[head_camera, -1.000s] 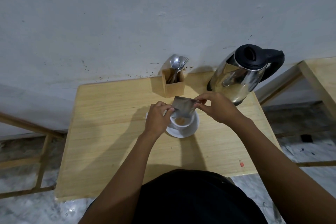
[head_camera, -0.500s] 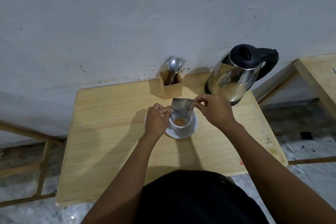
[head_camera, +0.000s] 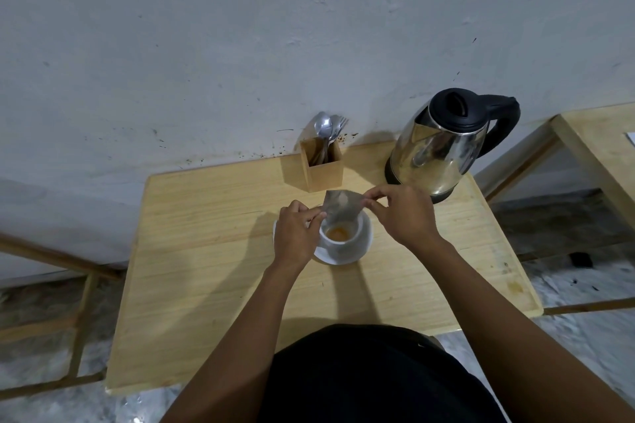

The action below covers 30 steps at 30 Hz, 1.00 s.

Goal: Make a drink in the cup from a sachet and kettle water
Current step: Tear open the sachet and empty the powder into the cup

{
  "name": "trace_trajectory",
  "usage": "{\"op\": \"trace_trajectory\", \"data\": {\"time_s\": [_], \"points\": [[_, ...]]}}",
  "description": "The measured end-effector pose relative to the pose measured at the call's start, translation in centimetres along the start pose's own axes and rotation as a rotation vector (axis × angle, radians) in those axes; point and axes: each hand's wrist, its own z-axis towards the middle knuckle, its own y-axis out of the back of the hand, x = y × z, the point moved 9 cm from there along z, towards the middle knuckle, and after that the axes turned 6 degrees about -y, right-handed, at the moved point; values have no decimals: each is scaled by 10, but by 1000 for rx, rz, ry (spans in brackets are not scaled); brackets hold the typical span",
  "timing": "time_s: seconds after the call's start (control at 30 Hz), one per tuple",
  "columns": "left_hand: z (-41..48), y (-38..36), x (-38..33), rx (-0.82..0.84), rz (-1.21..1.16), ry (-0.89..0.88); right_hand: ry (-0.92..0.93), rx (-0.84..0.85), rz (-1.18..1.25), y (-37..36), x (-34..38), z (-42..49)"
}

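Observation:
A white cup (head_camera: 343, 244) stands on a white saucer (head_camera: 365, 244) in the middle of the wooden table (head_camera: 206, 268). Orange-brown powder lies in the cup's bottom. A silvery sachet (head_camera: 340, 208) hangs upside down over the cup's far rim. My left hand (head_camera: 295, 237) pinches its left lower corner, and my right hand (head_camera: 402, 213) pinches its upper right corner. A steel kettle (head_camera: 443, 148) with a black lid and handle stands at the table's back right.
A wooden holder (head_camera: 323, 166) with spoons and forks stands against the wall behind the cup. Another wooden table (head_camera: 604, 154) is at the right. A wooden frame (head_camera: 79, 285) stands on the floor at the left.
Both hands have kept the sachet over the cup, with only slight shifts. The camera view has moved a little, and the powder pile in the cup looks about the same.

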Motion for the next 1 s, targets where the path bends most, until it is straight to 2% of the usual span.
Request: {"op": "trace_trajectory", "data": {"time_s": [0.2, 0.3, 0.37, 0.47, 0.53, 0.57, 0.63, 0.73, 0.83, 0.9, 1.0], "points": [[-3, -1, -3, -2, 19, -21, -57, -9, -5, -5, -9, 3], [-3, 0, -4, -5, 33, -28, -54, 45, 63, -12, -6, 1], [-3, 1, -2, -13, 29, -23, -85, 4, 89, -9, -10, 1], [-3, 3, -2, -10, 45, -21, -78, 109, 109, -21, -5, 0], [-3, 4, -1, -12, 49, -19, -85, 21, 111, -15, -6, 0], [-4, 4, -1, -18, 44, -23, -95, 9, 118, -14, -7, 0], [-4, 4, -3, -21, 46, -30, -95, 88, 113, -23, -4, -3], [-5, 4, 0, -13, 41, -13, -94, -12, 110, -15, -5, -4], [-7, 4, -2, -16, 44, -12, -64, 81, 86, -22, -3, -1], [-7, 4, -6, -18, 23, -12, -53, -16, 91, -12, -5, 2], [-7, 4, -13, -27, 30, -30, -34, 73, 115, -21, 1, 2]]}}
